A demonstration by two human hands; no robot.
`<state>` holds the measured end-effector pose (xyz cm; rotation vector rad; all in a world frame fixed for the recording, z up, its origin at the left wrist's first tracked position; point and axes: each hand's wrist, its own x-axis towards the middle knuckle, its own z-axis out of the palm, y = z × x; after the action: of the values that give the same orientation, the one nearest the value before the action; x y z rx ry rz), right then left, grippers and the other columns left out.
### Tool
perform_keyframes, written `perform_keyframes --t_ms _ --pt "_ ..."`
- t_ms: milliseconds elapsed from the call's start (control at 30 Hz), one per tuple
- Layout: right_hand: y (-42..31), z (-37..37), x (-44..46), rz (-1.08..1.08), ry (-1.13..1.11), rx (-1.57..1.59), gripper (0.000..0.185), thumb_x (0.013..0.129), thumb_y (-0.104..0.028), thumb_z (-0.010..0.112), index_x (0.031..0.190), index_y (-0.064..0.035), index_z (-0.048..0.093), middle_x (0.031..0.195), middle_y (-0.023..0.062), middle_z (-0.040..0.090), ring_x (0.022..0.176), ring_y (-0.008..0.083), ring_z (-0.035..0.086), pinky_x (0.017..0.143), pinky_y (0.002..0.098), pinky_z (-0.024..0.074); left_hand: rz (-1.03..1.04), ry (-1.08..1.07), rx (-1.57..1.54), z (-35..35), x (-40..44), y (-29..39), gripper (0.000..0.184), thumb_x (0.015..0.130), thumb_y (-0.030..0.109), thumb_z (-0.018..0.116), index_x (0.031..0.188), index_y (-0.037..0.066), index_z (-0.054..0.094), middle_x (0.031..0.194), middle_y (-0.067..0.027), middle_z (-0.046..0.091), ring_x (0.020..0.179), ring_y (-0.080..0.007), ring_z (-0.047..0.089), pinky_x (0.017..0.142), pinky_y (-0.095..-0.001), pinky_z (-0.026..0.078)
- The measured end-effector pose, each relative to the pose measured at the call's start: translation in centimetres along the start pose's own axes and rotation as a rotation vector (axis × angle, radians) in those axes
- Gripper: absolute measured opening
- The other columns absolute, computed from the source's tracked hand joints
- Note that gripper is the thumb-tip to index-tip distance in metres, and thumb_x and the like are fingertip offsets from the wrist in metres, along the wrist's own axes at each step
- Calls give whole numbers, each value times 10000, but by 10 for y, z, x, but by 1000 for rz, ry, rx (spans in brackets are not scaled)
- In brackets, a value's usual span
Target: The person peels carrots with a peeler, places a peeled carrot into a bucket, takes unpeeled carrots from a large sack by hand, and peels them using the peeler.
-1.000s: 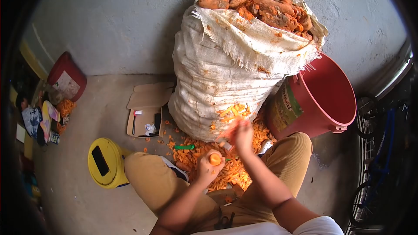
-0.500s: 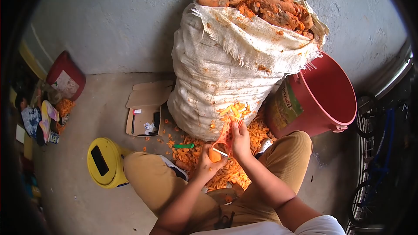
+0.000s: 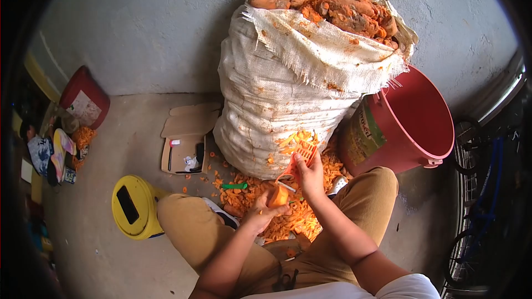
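Note:
My left hand (image 3: 262,212) is closed around a peeled carrot (image 3: 278,196), its bright orange end facing up. In my right hand (image 3: 310,177) is an orange peeler (image 3: 305,149) with a slotted handle. The peeler's blade end points down beside the carrot; whether it touches the carrot, I cannot tell. A heap of orange peelings (image 3: 299,221) lies on the floor between my legs, below both hands. Just beyond my hands stands a tall white woven sack (image 3: 277,99), with more peelings stuck to its lower front. Unpeeled, dirty carrots (image 3: 354,14) fill its open top.
A large red bucket (image 3: 415,116) leans right of the sack. Left of it are an open cardboard box (image 3: 178,160) and a green-handled object (image 3: 234,186). A yellow bucket (image 3: 145,227) carries a black phone (image 3: 127,205) by my left knee. A bicycle (image 3: 487,199) stands far right.
The peeler has turned in my right hand, its slotted handle now facing up. The carrot has tilted in my left hand and shows more of its side.

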<state>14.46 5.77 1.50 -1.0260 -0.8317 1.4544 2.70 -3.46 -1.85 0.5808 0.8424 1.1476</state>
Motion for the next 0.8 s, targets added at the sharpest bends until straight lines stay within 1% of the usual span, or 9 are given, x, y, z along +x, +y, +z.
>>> perform_keyframes --t_ms 133,167,333,367,433,567,633,733,800 --pt "12 9 -12 -181 -78 -214 243 852 -96 481 1067 -44 380 863 41 526 704 81 505 592 211 435 33 41 200 -4 4 -7 439 641 -23 645 1033 43 458 930 -53 541 858 -142 528 713 -273 460" --pt "13 12 -16 -231 -56 -299 228 833 -118 511 995 3 406 828 91 558 713 157 543 632 279 451 31 57 246 -6 6 -8 450 620 -40 645 1024 47 468 933 -49 540 858 -136 526 706 -263 453" --pt "14 13 -12 -500 -3 -450 218 829 -110 501 989 4 405 882 133 554 751 209 563 647 301 468 3 1 324 -6 -1 -4 295 596 -50 613 860 46 519 742 -30 540 664 -112 520 593 -265 429" --pt "13 1 4 -280 80 -465 248 847 -93 470 1058 -3 375 865 82 520 733 133 526 555 239 469 32 -75 279 -4 -6 -1 252 601 -45 607 820 44 521 720 -22 533 643 -105 514 600 -255 424" --pt "-6 -20 34 -192 205 -203 249 850 -101 464 1066 -16 373 871 90 518 717 139 529 495 235 471 26 -133 217 -1 -9 5 201 608 -37 602 774 40 519 695 -14 523 617 -97 507 605 -245 421" --pt "-24 5 -11 -108 -87 -144 238 835 -105 491 1028 -3 397 950 114 524 775 154 535 625 270 468 -15 -117 181 -4 -4 3 221 611 -17 599 800 39 499 695 -25 519 590 -98 500 527 -232 415" --pt "2 16 -27 -306 -223 -237 275 827 -107 511 1051 4 396 936 108 539 783 149 530 659 263 449 50 -89 265 -2 -2 -3 294 595 -20 579 864 40 477 680 -54 509 554 -113 490 445 -226 393" --pt "-5 10 -15 -6 -218 -412 338 832 -62 501 1125 14 351 881 52 521 769 101 506 663 221 431 -3 -114 155 -5 -2 -1 355 594 -19 592 918 39 461 672 -62 514 540 -121 496 443 -227 396" --pt "3 9 -3 -130 -162 -395 322 834 -61 498 1112 18 356 881 54 522 776 99 508 661 218 432 -26 -78 154 0 2 8 275 589 -12 602 836 36 490 663 -54 514 550 -118 495 449 -225 388"
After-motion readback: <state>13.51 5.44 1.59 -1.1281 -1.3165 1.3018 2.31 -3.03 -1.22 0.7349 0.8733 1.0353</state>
